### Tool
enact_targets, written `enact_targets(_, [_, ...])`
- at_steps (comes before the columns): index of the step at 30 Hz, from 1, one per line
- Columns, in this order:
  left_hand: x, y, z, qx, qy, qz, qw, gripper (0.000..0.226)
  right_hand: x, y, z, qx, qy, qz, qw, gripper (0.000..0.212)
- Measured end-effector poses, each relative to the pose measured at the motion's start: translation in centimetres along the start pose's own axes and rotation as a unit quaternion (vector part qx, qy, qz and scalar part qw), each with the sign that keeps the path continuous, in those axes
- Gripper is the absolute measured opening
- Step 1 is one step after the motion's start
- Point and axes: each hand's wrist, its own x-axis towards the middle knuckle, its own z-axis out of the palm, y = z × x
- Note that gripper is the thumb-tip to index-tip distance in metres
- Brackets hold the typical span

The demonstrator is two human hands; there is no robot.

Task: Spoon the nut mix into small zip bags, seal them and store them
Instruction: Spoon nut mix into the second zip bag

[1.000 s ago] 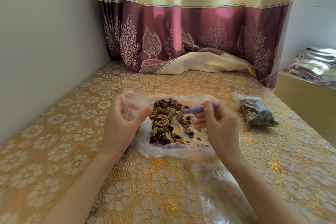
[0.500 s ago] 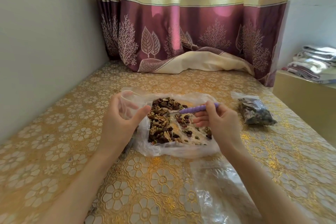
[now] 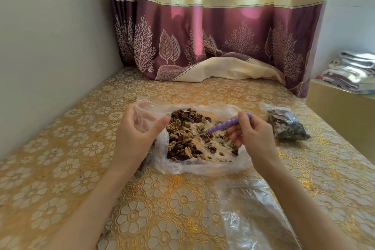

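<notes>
A heap of nut mix (image 3: pixel 187 136) lies in an opened clear plastic bag (image 3: pixel 203 167) on the gold floral table (image 3: pixel 85 152). My left hand (image 3: pixel 135 138) grips a small clear zip bag (image 3: pixel 147 116), holding its mouth open just left of the nuts. My right hand (image 3: pixel 252 137) pinches a spoon by its purple ribbed handle (image 3: pixel 229 125); the metal bowl end dips down into the nuts. A filled small bag of nut mix (image 3: pixel 287 126) lies on the table to the right.
More clear plastic bags (image 3: pixel 251 213) lie flat at the near right under my right forearm. A maroon and cream curtain (image 3: pixel 213 42) drapes onto the table's far end. A grey wall runs along the left. Folded cloths (image 3: pixel 353 73) sit on a ledge at right.
The spoon's tip has tilted downward into the nut heap as my right hand lowered slightly. My left hand keeps the small bag open in about the same place.
</notes>
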Motion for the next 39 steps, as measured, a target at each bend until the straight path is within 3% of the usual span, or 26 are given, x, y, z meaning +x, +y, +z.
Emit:
enact_targets(9, [0.0, 0.0, -0.1, 0.006, -0.020, 0.005, 1.000, 0.042, 0.5, -0.3, -1.2, 0.025, 0.089, -0.006, 0.996, 0.034])
enact_targets(20, [0.1, -0.4, 0.0, -0.007, -0.052, -0.019, 0.998, 0.049, 1.0, -3.0, -0.7, 0.086, 0.095, -0.047, 0.991, 0.036])
enact_targets(25, [0.0, -0.2, 0.1, -0.020, -0.058, -0.027, 0.998, 0.068, 1.0, -5.6, 0.6, 0.111, 0.052, -0.079, 0.989, 0.036])
enact_targets(34, [0.0, 0.1, -0.1, -0.046, -0.044, -0.045, 0.997, 0.064, -0.5, -7.6, 3.8, 0.037, -0.104, -0.173, 0.979, 0.031])
enact_targets(39, [0.1, 0.1, -0.3, -0.059, -0.041, -0.045, 0.996, 0.063, -0.4, -8.0, 3.4, 0.041, -0.126, -0.203, 0.970, 0.025])
